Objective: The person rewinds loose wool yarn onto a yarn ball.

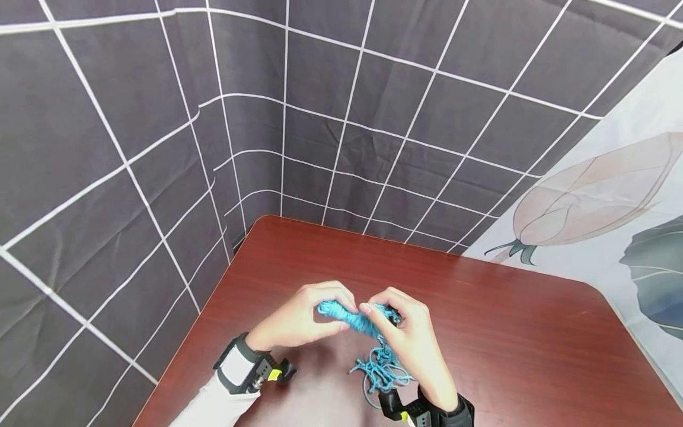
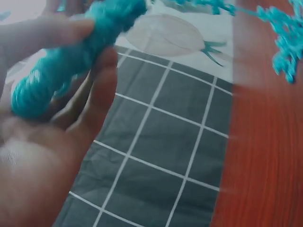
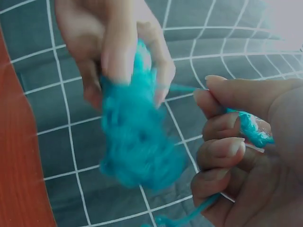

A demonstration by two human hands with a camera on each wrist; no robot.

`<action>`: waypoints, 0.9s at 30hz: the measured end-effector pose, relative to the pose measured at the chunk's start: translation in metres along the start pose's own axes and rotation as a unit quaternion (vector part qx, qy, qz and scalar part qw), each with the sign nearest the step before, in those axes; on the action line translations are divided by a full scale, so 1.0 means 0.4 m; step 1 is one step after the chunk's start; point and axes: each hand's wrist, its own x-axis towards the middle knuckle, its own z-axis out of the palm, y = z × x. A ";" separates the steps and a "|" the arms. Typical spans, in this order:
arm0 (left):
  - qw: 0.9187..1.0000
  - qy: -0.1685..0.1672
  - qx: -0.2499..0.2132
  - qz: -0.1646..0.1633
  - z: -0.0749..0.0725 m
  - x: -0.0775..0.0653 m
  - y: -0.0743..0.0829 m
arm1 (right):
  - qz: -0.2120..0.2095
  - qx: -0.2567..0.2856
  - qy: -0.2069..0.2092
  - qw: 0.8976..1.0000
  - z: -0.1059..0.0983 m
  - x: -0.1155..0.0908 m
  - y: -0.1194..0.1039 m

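A wound bundle of turquoise yarn (image 1: 349, 316) is held above the table by my left hand (image 1: 299, 317). In the left wrist view, thumb and fingers curl round the twisted yarn bundle (image 2: 59, 71). My right hand (image 1: 418, 335) is just to the right of it. The right wrist view shows the right thumb and forefinger pinching a thin strand (image 3: 182, 88) that runs to the bundle. More turquoise yarn, with a shiny whitish patch (image 3: 253, 128), lies within the right hand's curled fingers. Below the right hand, a loose tangle of yarn (image 1: 381, 370) hangs; whether it touches the table, I cannot tell.
A reddish-brown wooden table (image 1: 512, 332) lies under both hands. Behind it and at the left hangs a dark grey cloth with white grid lines (image 1: 384, 136); a white cloth with a plant print (image 1: 581, 201) is at the right. Both wrists wear black straps with small devices (image 1: 248, 367).
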 end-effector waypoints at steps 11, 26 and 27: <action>0.989 0.014 -0.131 0.063 -0.024 0.012 0.057 | -0.008 0.056 -0.011 0.998 0.014 -0.007 0.066; 0.973 0.220 -0.043 -0.054 -0.009 0.005 0.025 | 0.000 0.070 -0.079 0.994 0.081 -0.001 0.062; 0.973 0.222 -0.029 -0.058 -0.005 0.003 0.015 | 0.000 0.071 -0.080 0.994 0.081 -0.001 0.060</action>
